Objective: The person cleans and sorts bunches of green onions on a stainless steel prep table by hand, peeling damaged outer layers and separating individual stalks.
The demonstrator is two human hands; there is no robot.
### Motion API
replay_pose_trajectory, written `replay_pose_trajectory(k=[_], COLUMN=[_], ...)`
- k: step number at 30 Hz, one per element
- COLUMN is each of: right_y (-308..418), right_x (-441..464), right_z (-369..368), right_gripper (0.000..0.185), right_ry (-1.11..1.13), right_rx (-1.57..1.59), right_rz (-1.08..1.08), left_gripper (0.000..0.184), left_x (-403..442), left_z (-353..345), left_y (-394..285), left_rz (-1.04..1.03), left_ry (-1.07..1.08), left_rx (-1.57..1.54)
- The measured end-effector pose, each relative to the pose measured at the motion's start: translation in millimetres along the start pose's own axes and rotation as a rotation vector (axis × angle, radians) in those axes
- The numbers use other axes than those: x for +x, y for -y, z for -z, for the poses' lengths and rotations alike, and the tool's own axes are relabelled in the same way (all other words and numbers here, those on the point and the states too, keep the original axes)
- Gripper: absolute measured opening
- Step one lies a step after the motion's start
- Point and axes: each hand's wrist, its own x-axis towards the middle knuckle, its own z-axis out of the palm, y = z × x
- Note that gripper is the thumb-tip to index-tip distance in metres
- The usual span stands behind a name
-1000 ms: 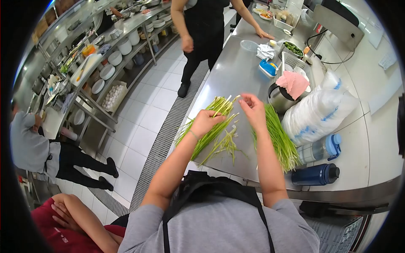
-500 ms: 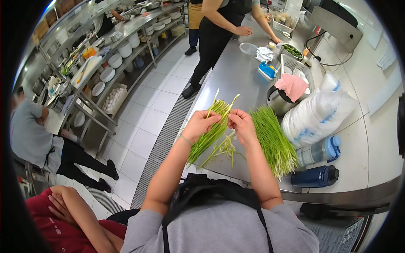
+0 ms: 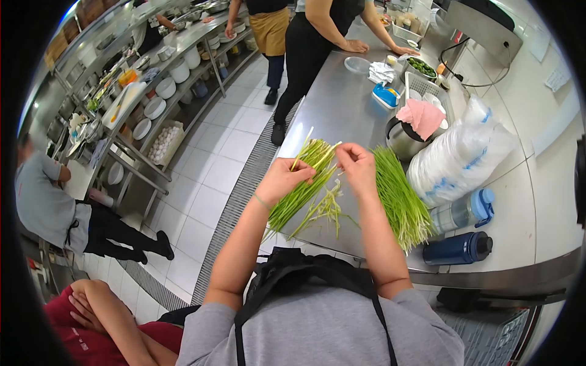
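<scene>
Long green stalks with pale ends lie in a left bundle [image 3: 299, 189] on the steel counter [image 3: 342, 88]. Over this bundle my left hand [image 3: 287, 180] is closed on a stalk whose pale tip sticks up past the fingers. My right hand [image 3: 359, 168] is pinched at the bundle's upper right, by a pale stalk end; what it grips is too small to make out. Beyond my right forearm lies a second green bundle [image 3: 397, 198]. Between the two bundles is a small heap of pale trimmings [image 3: 328, 207].
To the right are a steel pot [image 3: 403, 140] with a pink cloth [image 3: 421, 118], bagged white containers [image 3: 458, 158], a clear bottle [image 3: 464, 210] and a dark blue bottle [image 3: 458, 248]. A person [image 3: 305, 55] leans on the counter's far left edge. Others stand along the left.
My hands came together over the left bundle, then moved slightly apart. The person at the counter now rests both hands on it. Someone in a tan apron has come into view behind.
</scene>
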Motion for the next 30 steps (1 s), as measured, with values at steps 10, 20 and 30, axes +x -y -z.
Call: replay_pose_trajectory(k=[10, 20, 30], right_y=[-8, -86, -15], right_x=[8, -5, -10], right_z=[14, 14, 5], right_gripper=[0.012, 0.023, 0.019], right_ry=[-0.178, -0.164, 0.155], right_rx=[-0.001, -0.253, 0.125], right_rz=[-0.071, -0.167, -0.331], left_gripper=[0.012, 0.011, 0.013], left_x=[-12, -19, -19], left_z=[28, 27, 4], left_y=[24, 26, 19], left_rz=[0.021, 0.029, -0.141], left_ry=[-0.053, -0.159, -0.236], left_rx=[0.112, 0.150, 0.459])
